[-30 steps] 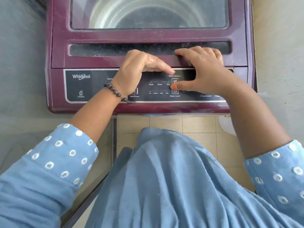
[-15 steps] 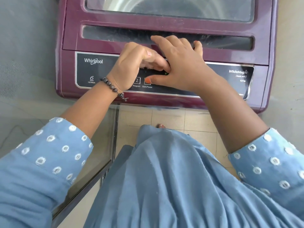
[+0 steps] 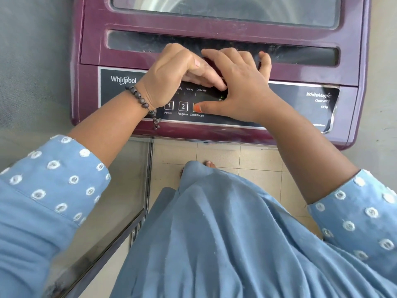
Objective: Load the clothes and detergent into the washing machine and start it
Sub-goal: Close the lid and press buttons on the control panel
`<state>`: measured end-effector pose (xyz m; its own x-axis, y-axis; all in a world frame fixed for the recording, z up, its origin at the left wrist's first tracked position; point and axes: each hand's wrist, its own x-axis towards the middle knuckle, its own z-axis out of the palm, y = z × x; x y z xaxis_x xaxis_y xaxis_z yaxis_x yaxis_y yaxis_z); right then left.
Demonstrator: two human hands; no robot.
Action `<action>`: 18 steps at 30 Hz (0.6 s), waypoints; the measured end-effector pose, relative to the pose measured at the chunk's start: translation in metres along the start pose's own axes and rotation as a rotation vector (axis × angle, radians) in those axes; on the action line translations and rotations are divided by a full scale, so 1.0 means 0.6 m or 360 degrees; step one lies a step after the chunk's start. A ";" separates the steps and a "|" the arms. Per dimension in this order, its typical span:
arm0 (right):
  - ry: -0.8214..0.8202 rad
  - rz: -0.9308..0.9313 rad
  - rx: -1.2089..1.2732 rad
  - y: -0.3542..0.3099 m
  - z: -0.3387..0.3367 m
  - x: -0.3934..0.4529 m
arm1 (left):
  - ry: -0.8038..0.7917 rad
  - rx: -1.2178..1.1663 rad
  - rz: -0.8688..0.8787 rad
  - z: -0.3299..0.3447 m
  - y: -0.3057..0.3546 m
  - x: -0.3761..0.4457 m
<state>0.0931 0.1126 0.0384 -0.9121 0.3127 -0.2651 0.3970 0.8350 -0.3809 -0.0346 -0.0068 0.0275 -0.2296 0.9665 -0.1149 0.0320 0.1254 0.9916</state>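
A maroon top-load washing machine (image 3: 311, 72) fills the upper half of the view, its glass lid (image 3: 225, 7) closed. Both hands rest on the dark control panel (image 3: 120, 93). My right hand (image 3: 242, 89) lies flat with fingers spread, and its thumb tip touches the Start/Pause button (image 3: 196, 107). My left hand (image 3: 171, 76) sits beside it, loosely curled, its fingers tucked under the right hand's fingers. The Power button (image 3: 168, 106) and the Program button (image 3: 183, 106) show between the hands. Clothes and detergent are not visible.
A grey wall (image 3: 32, 61) stands left of the machine. A glass panel with a metal frame (image 3: 120, 211) runs down the left below it. Beige floor tiles (image 3: 257, 160) and a bare toe show in front, under my blue garment.
My right thumb has moved left along the panel from the Water Level button to the Start/Pause button. The left hand has stayed in place on the panel. The view has shifted.
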 end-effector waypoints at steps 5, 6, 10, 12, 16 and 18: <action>-0.0007 -0.0008 -0.0006 -0.001 0.003 0.000 | -0.0139 -0.0094 -0.0117 -0.015 0.006 0.015; -0.0010 -0.0007 -0.0001 -0.001 0.004 0.000 | -0.0151 -0.0099 -0.0136 -0.017 0.007 0.016; -0.0026 0.0010 0.0017 -0.003 0.003 0.001 | -0.0189 -0.0075 -0.0139 -0.018 0.007 0.015; -0.0025 0.0006 0.0010 -0.002 0.004 0.001 | -0.0188 -0.0068 -0.0119 -0.018 0.004 0.013; -0.0014 0.0009 0.0002 -0.002 0.003 0.002 | -0.0151 -0.0103 -0.0082 -0.013 0.002 0.009; -0.0007 0.0015 0.0004 -0.003 0.003 0.003 | -0.0145 -0.0114 -0.0070 -0.013 0.002 0.008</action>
<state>0.0912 0.1110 0.0368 -0.9077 0.3188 -0.2729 0.4062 0.8307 -0.3807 -0.0429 -0.0039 0.0287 -0.1396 0.9772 -0.1600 -0.0467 0.1549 0.9868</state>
